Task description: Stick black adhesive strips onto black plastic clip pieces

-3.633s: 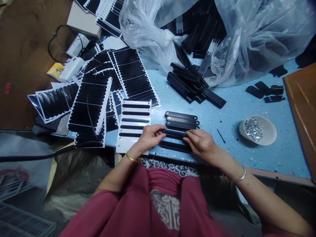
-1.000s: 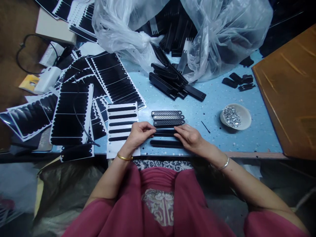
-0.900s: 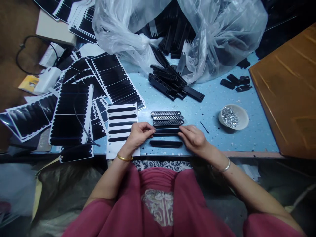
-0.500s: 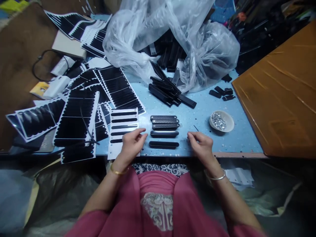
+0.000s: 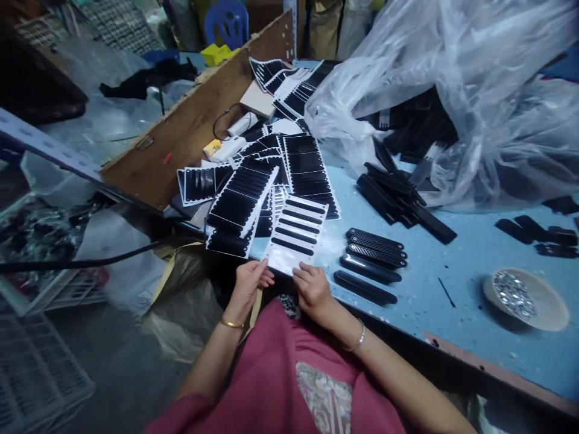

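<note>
A white sticker sheet (image 5: 293, 235) with several long black strips lies at the table's front edge. My left hand (image 5: 249, 283) pinches its lower left corner between thumb and fingers. At the lower right corner, my right hand (image 5: 313, 290) has its fingers curled over the sheet's edge, the thumb partly hidden. To the right of the sheet lie two black handles with a textured pattern (image 5: 377, 246) and two smooth black handles (image 5: 365, 287), set in a row.
Overlapping black sticker sheets (image 5: 242, 196) cover the table's left side. A large clear plastic bag (image 5: 348, 114) spills black parts (image 5: 398, 196) behind the handles. A white bowl of small metal pieces (image 5: 549, 307) stands at right. A wooden board (image 5: 199, 114) borders the left.
The view has turned left. My right hand has moved left from beside the handles to the sheet's lower edge. My left hand has shifted to its lower left corner.
</note>
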The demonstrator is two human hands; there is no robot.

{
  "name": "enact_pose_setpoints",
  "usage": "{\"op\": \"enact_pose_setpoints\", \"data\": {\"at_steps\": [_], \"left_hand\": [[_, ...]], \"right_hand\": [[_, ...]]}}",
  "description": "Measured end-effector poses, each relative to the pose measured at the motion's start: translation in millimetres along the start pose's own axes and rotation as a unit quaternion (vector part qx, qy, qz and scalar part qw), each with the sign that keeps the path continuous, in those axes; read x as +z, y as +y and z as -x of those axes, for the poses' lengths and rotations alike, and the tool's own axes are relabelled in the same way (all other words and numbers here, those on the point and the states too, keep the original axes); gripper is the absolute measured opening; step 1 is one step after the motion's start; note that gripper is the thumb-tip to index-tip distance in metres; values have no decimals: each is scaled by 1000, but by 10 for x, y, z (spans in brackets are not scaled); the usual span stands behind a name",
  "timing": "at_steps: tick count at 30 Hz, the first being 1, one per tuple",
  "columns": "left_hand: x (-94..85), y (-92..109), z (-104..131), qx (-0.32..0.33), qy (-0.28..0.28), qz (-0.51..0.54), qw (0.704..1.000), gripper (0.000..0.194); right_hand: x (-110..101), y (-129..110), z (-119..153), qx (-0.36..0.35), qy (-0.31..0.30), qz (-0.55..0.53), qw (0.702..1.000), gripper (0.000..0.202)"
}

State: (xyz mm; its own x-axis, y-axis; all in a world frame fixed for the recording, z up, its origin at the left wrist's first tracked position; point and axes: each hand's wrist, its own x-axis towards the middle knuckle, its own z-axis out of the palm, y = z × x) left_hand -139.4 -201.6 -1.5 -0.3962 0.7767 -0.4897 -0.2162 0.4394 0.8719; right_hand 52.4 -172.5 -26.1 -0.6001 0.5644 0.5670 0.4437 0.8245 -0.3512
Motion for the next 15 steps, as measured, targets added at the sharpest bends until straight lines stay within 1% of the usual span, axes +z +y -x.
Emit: {"op": "enact_pose_setpoints", "data": {"at_steps": [1,3,5,7,9,10,12,14,15], "left_hand": [[9,15,0,-14,-7,30,999,47],[7,39,-5,-24,-11,50,998,45],[3,47,0,-22,-2,48,999,39],[13,42,31,-15,6,55,998,34],[28,35,85,5,-4,72,997,28],[28,33,113,17,-13,76,997,26],[-1,31,147,50,-20,64,997,24],[-69,41,128,91,9,20,996,26],[-109,55,96,119,42,-14,992,26]], "right_hand": [[18,13,44,4,21,-21,1000,29],[-9,14,119,24,44,-53,997,32],[-59,-1,128,50,45,-54,996,30],[-72,-11,56,66,24,-27,997,27],[-34,-9,-61,68,-15,9,998,32],[-1,-3,-116,64,-36,24,997,32],[69,10,-189,51,-63,37,996,22],[120,21,-203,44,-65,21,997,18],[133,25,-193,47,-57,4,997,19]]}}
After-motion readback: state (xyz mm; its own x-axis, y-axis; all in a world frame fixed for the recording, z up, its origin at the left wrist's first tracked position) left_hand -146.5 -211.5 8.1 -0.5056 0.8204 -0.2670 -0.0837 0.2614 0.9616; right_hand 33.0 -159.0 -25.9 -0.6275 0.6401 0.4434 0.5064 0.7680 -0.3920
